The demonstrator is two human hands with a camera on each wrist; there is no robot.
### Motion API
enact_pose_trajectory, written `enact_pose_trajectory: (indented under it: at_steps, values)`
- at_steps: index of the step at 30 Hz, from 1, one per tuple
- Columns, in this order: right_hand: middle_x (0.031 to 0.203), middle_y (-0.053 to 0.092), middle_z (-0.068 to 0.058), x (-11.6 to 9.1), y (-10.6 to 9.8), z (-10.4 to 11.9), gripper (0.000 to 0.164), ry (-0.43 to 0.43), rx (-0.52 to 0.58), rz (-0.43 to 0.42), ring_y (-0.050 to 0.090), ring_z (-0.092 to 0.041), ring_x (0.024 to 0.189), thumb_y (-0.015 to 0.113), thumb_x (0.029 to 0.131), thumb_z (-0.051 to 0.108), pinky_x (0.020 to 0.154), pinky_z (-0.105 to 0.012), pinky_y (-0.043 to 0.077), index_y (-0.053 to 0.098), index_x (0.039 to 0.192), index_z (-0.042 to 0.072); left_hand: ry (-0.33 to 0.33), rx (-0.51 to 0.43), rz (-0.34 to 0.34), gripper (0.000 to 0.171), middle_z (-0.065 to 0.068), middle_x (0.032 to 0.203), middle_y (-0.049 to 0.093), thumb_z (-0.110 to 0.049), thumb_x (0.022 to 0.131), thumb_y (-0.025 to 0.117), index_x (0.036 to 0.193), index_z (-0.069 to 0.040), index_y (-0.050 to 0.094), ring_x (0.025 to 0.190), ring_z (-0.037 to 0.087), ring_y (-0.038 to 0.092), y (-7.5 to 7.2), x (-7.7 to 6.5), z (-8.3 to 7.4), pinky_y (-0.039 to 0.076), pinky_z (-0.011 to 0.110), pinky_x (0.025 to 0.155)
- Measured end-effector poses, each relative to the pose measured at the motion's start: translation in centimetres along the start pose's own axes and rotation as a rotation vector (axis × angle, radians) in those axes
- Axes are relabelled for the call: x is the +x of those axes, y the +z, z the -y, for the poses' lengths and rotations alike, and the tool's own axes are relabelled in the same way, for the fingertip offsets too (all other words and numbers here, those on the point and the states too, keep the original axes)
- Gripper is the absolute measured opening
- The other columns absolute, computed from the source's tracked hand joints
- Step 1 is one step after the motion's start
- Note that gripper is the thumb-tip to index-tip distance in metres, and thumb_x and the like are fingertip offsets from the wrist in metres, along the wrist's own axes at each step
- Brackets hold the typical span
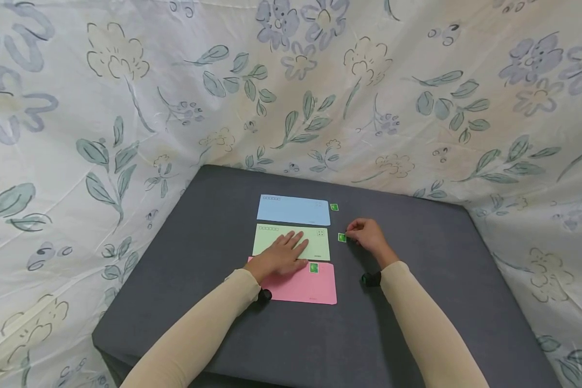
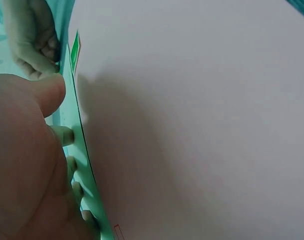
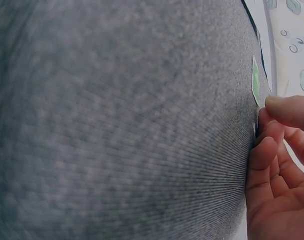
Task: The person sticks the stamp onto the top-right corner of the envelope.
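My left hand (image 1: 285, 254) lies spread with its fingers on the green envelope (image 1: 315, 249) and its palm over the pink envelope (image 1: 315, 288). Its thumb lies beside a green stamp (image 1: 314, 268) at the pink envelope's upper right. Thumb and forefinger of my right hand (image 1: 367, 235) pinch the right edge of another stamp (image 1: 341, 237), just right of the green envelope. That stamp (image 3: 255, 82) shows its green face in the right wrist view, against the fingertips; the other fingers are curled.
Above the green envelope lies a blue envelope (image 1: 293, 210), with a third stamp (image 1: 334, 207) by its right edge. All rest on a dark grey cloth-covered table (image 1: 213, 226). Flower-print curtains (image 1: 300, 102) stand behind and at the sides.
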State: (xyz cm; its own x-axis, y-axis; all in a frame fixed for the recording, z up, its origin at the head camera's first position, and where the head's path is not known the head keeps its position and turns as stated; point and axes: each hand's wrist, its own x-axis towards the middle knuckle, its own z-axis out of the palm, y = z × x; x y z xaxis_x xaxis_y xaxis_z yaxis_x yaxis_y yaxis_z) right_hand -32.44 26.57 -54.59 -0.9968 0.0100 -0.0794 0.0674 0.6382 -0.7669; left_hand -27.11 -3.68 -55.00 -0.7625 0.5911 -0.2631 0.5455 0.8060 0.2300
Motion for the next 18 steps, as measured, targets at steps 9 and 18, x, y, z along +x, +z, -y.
enact_pose_trajectory:
  at_steps: [9,18]
  values:
    - [0.096,0.071,-0.012,0.29,0.28,-0.08,0.014,-0.002,-0.032,-0.011,0.062,-0.026,0.081,0.078,0.101,0.011,0.068,-0.033,0.053,0.075,0.108,0.000,0.007,-0.018,-0.014,0.072,0.008,0.182,0.005,-0.048,0.116,0.040,0.176,-0.014,0.018,0.167,0.029,0.000,-0.29,-0.31,-0.10,0.003,0.048,0.133]
    - [0.096,0.070,-0.013,0.04,0.06,-0.07,0.013,-0.021,-0.058,-0.009,0.064,-0.026,0.082,0.071,0.105,0.013,0.071,-0.035,0.055,0.076,0.109,0.001,-0.006,-0.008,-0.006,0.073,0.003,0.183,0.002,-0.052,0.116,0.040,0.176,-0.018,0.015,0.167,0.026,-0.003,0.19,0.22,0.22,0.002,0.046,0.133]
